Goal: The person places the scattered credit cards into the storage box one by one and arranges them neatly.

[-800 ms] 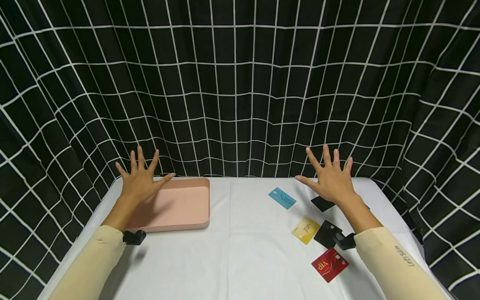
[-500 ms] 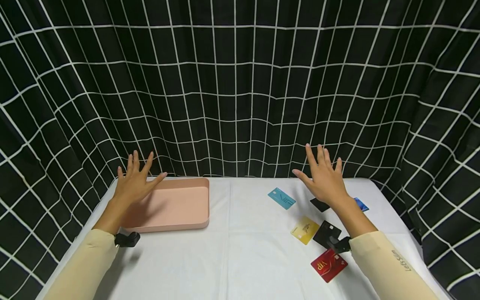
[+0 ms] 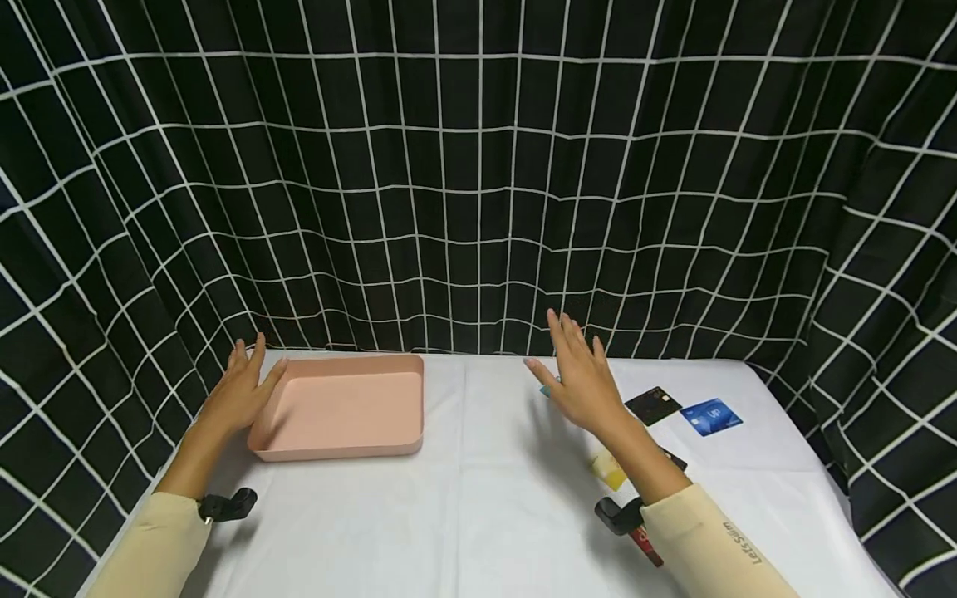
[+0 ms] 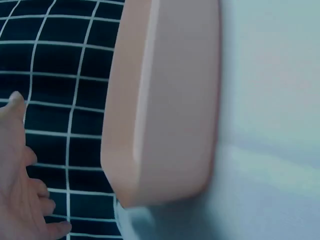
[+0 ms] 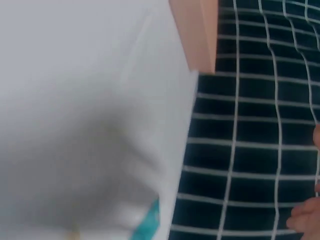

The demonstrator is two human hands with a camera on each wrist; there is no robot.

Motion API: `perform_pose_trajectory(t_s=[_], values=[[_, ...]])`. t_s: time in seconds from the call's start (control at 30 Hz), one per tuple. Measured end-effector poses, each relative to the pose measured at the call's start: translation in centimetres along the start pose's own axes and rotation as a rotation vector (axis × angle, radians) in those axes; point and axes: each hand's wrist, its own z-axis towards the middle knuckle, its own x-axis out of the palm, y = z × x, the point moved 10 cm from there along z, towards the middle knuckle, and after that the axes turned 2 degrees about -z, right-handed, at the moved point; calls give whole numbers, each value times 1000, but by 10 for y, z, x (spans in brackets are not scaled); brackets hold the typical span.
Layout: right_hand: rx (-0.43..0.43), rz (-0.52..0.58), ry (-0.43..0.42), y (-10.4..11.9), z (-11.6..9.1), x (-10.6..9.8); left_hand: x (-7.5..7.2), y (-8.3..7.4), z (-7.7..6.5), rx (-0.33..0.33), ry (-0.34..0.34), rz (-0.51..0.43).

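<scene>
Fingers extended, my left hand (image 3: 239, 394) hovers at the left side of a shallow pink tray (image 3: 351, 411). The tray's side wall (image 4: 177, 110) fills the middle of the left wrist view, with part of the hand (image 4: 22, 175) at the left. My right hand (image 3: 583, 382) is raised above the table with straight fingers and holds nothing. It covers most of a teal card (image 3: 545, 390), whose end also shows in the right wrist view. Below its wrist a yellow card (image 3: 609, 470) is partly hidden. A black card (image 3: 653, 405) and a blue card (image 3: 712, 416) lie to its right.
A red card (image 3: 645, 544) and a second black card (image 3: 675, 459) lie mostly hidden under the right forearm. White cloth (image 3: 419, 523) covers the table. Black curtain (image 3: 478, 208) with white grid lines hangs behind and at both sides.
My right hand has moved left, uncovering the blue card and one black card while covering the teal one. My left hand has moved left and lower, toward the tray's outer edge.
</scene>
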Motion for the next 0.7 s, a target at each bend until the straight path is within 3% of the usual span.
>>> perform_pose_trajectory(t_s=[0.23, 0.5, 0.7], values=[[-19, 116, 52, 36, -5, 39, 4, 15, -15, -1, 1, -18], [-24, 143, 162, 76, -9, 82, 11, 25, -25, 3, -6, -103], [-63, 167, 222, 104, -13, 109, 12, 31, -29, 27, -46, -88]])
